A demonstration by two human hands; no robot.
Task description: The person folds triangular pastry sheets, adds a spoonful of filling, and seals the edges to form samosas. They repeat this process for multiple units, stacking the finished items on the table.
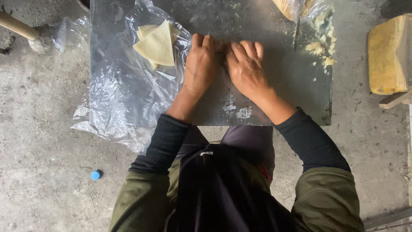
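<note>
Concrete floor [38, 141], rough and grey, w/ a dark metal slab [274, 81] laid flat on it as the work surface; person crouched at its near edge.

Both hands palm-down side by side at slab centre. Left hand [201, 64] and right hand [246, 66] touch at the fingertips, fingers curled down and pressing on sth small under them. Can't see it, hidden by the knuckles, so can't tell what's gripped or whether it's a grip vs a flat press. Neither hand is spread flat.

Folded dough triangles [158, 45]: pale yellow stack lying on a clear plastic sheet [120, 94], just beside the left hand, up-left of it. Points face away from the person. Left hand clearly nearer; right would have to cross over.

Right side: dough scraps [322, 45] scattered near the slab's far-right corner, apart from the right hand. Plastic-wrapped dough lump [292, 7] at the top edge, partly cut off. Yellow block [386, 53] off the slab, well apart.

Other bits: blue bottle cap [96, 175] on the floor, wooden handle [17, 25] top-left. Nothing lies btw the left hand and the triangles.
</note>
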